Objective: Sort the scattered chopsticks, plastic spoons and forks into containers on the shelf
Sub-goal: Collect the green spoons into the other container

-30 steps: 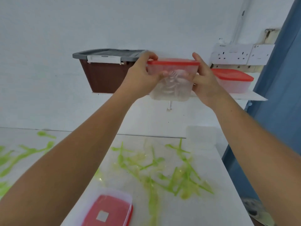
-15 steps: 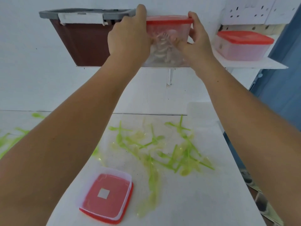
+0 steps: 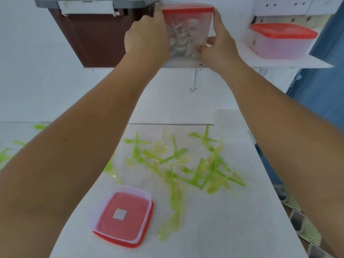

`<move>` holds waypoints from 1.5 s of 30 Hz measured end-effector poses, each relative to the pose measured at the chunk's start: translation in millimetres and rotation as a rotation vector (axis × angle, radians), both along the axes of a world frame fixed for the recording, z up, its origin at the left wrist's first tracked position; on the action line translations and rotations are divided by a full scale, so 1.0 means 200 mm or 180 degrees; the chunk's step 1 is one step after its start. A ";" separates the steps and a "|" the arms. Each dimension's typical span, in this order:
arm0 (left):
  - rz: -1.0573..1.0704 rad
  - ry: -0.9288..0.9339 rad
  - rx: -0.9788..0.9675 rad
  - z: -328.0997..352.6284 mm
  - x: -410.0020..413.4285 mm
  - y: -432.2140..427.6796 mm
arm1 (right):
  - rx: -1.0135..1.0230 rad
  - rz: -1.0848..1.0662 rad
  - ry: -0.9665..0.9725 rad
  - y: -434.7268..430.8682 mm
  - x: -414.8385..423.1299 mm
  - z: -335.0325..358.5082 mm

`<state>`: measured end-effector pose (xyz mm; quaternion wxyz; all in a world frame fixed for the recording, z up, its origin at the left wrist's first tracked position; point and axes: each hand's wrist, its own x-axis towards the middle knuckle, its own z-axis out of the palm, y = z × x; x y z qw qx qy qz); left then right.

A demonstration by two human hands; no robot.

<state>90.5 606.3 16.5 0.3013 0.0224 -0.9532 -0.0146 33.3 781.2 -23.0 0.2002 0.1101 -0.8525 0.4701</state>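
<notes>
Brought down since a second before, from mid-air onto the shelf (image 3: 279, 63): clear tub (image 3: 188, 32) with a red lid, pale cutlery packed inside. Nearest, by the counter's (image 3: 232, 229) near left edge, counted one open tub (image 3: 123, 215) standing on its own red lid, probably kept ready for the next kind. Beyond it, across the middle of the counter and off toward the left edge, found green spoons and forks (image 3: 186, 164) scattered and crossed, too tangled for an exact count, well over ten. Farther up, clamped the clear tub from both sides: left hand (image 3: 147, 38) curled round its left wall and reaching up to the lid, right hand (image 3: 217, 43) wrapped on the right wall, thumb pressed low on the front. Judged that two-sided hold as steering, to slot it squarely between its neighbours. Counted three containers along the shelf: brown bin (image 3: 96, 40) with a grey lid toward the left end, clear tub next, only the left hand between them, second red-lidded tub (image 3: 281, 43) apart toward the right end.
</notes>
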 end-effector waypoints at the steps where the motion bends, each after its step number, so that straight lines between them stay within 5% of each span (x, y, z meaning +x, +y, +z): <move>1: -0.0175 0.0024 0.0146 -0.03 0.05 -0.01 | 0.0021 -0.0088 0.0096 -0.01 0.06 0.00; 4: -0.1235 0.0523 0.0662 -0.31 0.23 -0.10 | 0.0014 -0.0446 0.1618 0.00 0.28 -0.15; 6: -0.1762 0.0334 0.0767 -0.67 0.36 -0.18 | 0.0278 -0.0396 0.2138 0.00 0.40 -0.45; 7: -0.1911 0.0001 0.0696 -0.88 0.40 -0.21 | 0.0414 -0.0268 0.1826 0.00 0.44 -0.65; 9: -0.2195 -0.0952 0.0174 -1.28 0.42 -0.25 | 0.0700 0.0010 0.0080 0.00 0.45 -1.01; 11: -0.2584 -0.1629 -0.0380 -1.61 0.40 -0.28 | 0.1757 0.0130 -0.1535 -0.03 0.46 -1.30; 13: -0.2852 -0.1984 -0.0673 -1.82 0.36 -0.29 | 0.2795 0.0116 -0.1637 -0.05 0.46 -1.51; 15: -0.2948 -0.2205 -0.0820 -1.95 0.34 -0.28 | 0.3185 0.0070 -0.1502 -0.07 0.47 -1.62; 26: -0.2907 -0.2111 -0.0612 -2.01 0.25 -0.26 | 0.2811 -0.0131 -0.1610 -0.08 0.45 -1.80; 28: -0.2982 -0.1988 -0.0019 -1.99 0.26 -0.29 | 0.2257 -0.0050 -0.1485 -0.07 0.45 -1.78; 31: -0.2791 -0.1666 0.0966 -1.88 0.25 -0.36 | 0.0460 -0.0149 -0.1193 -0.05 0.36 -1.71; 33: -0.2384 -0.1577 0.1361 -1.84 0.17 -0.46 | 0.0022 -0.0355 -0.1261 -0.08 0.22 -1.66; 37: -0.1473 -0.2002 0.1089 -1.89 -0.12 -0.60 | 0.0393 -0.0462 -0.1656 -0.19 -0.06 -1.62; 41: -0.1305 -0.2573 0.0157 -1.95 -0.28 -0.56 | 0.2021 -0.0132 -0.2193 -0.26 -0.08 -1.58; 45: -0.1403 -0.2648 -0.0276 -1.99 -0.32 -0.54 | 0.1783 -0.0517 -0.1963 -0.26 -0.04 -1.60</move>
